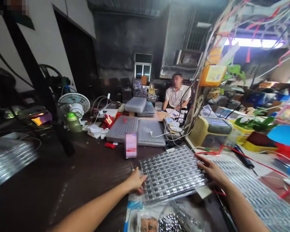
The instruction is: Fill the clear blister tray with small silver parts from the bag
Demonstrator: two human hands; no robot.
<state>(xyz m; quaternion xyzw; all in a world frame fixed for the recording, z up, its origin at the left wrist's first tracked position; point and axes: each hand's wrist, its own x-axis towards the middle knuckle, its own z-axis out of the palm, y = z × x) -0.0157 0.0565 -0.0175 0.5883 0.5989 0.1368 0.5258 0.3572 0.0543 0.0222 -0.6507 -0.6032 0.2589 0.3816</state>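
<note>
A clear plastic tray with rows of small compartments, many holding small shiny pieces, is held up between my two hands. My left hand is closed on its left edge, thumb on top. On the opposite side my right hand grips the right edge, fingers at the far corner. Below the tray lies a clear plastic bag beside a heap of small shiny metal pieces. To the right, more clear compartment trays lie on the table.
A phone stands upright beyond the tray. Stacked trays sit farther back, with a white fan to their left. More trays are piled at far left. A person sits across the table. Cables and a beige device are at right.
</note>
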